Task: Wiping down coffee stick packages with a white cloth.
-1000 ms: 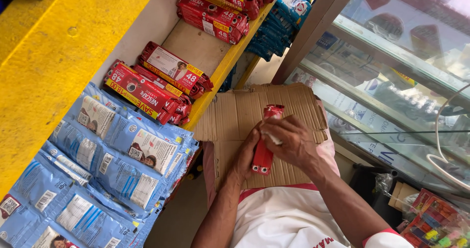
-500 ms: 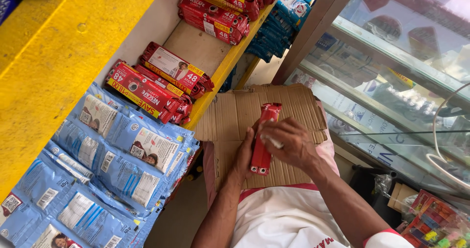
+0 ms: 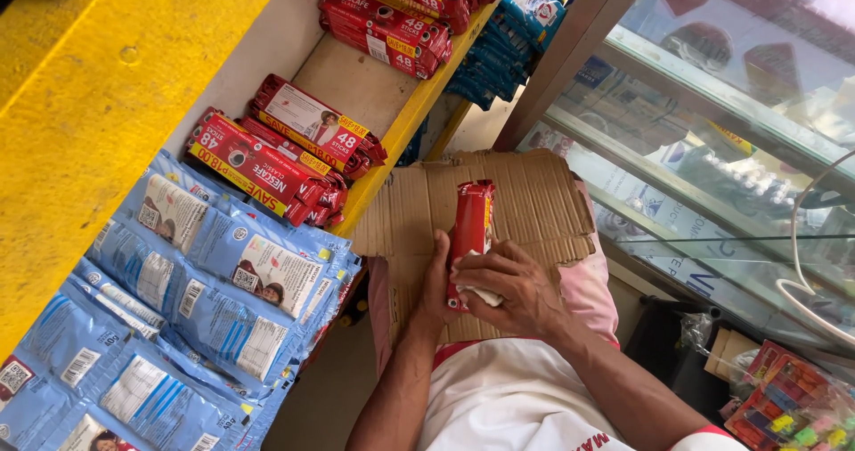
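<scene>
A long red packet (image 3: pixel 470 223) stands upright over a flat sheet of brown cardboard (image 3: pixel 534 193) that lies across my lap. My left hand (image 3: pixel 435 282) grips the packet's lower end from the left side. My right hand (image 3: pixel 508 282) presses a small white cloth (image 3: pixel 483 296) against the packet's lower part, fingers curled over it. The packet's bottom is hidden by both hands.
On the left, a yellow-edged shelf (image 3: pixel 405 126) carries stacks of red packets (image 3: pixel 276 162), with more red packs (image 3: pixel 392 15) further up. Blue sachet packs (image 3: pixel 205 300) hang below. A glass display case (image 3: pixel 712 148) stands on the right, and colourful sweets (image 3: pixel 784 406) sit at lower right.
The red packet has shifted slightly upward and stands a bit more upright. My right hand has slid lower along it with the cloth.
</scene>
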